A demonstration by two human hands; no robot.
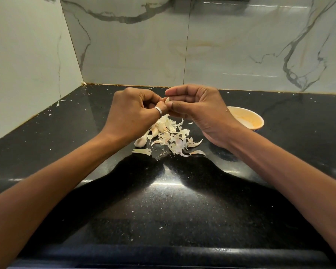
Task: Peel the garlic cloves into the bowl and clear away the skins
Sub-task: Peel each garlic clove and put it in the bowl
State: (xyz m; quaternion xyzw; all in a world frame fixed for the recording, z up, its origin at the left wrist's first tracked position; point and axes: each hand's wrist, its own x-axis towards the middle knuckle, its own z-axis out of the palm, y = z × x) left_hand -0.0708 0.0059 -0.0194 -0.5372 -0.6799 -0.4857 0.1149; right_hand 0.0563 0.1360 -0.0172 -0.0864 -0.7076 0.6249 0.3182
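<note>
Left hand [133, 111] and right hand [198, 111] both pinching one garlic clove [167, 100], fingers curled, bowl [246, 119] at 3 o'clock.

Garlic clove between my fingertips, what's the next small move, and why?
Probably peel the skin off the small pale garlic clove: left hand and right hand both pinch it above the heap of papery white skins, not over the round orange bowl on the right.

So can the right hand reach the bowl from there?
Probably yes: the bowl sits just beside the right hand, nothing between them. That hand is busy, though, pinching a clove with the left hand.
</note>
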